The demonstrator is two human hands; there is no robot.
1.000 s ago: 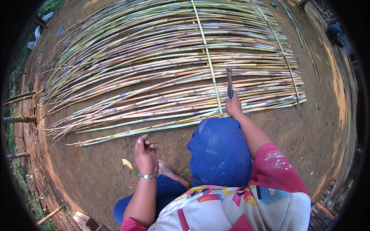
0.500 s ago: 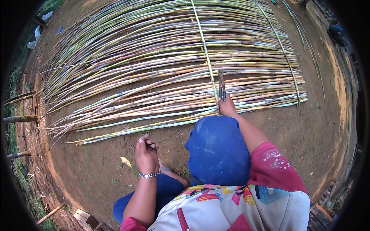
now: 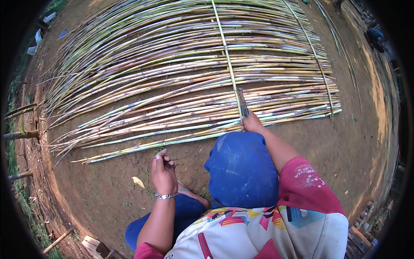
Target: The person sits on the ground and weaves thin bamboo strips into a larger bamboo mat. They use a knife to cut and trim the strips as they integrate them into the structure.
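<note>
My right hand (image 3: 252, 122) is closed around dark, worn pliers (image 3: 243, 102). Their far end lies over the near canes, beside a long green cross pole (image 3: 227, 56). Raised over the bare soil, my left hand (image 3: 164, 170) has its fingers curled together, with a thin dark wire (image 3: 183, 157) sticking out to the right. Before me a wide panel of long, jointed canes (image 3: 172, 97) lies on the ground, green, yellow and purplish. My raised knee in blue trousers (image 3: 241, 170) hides part of the right wrist's surroundings.
A second cross pole (image 3: 317, 58) spans the canes at the right. Loose thin poles (image 3: 343, 43) lie farther right. Wooden posts (image 3: 21, 134) stick in from the left edge. A dry leaf (image 3: 138, 181) rests near my left hand.
My right hand has drawn the pliers slightly nearer and to the left, with their far end lower over the canes. My left hand stays almost still.
</note>
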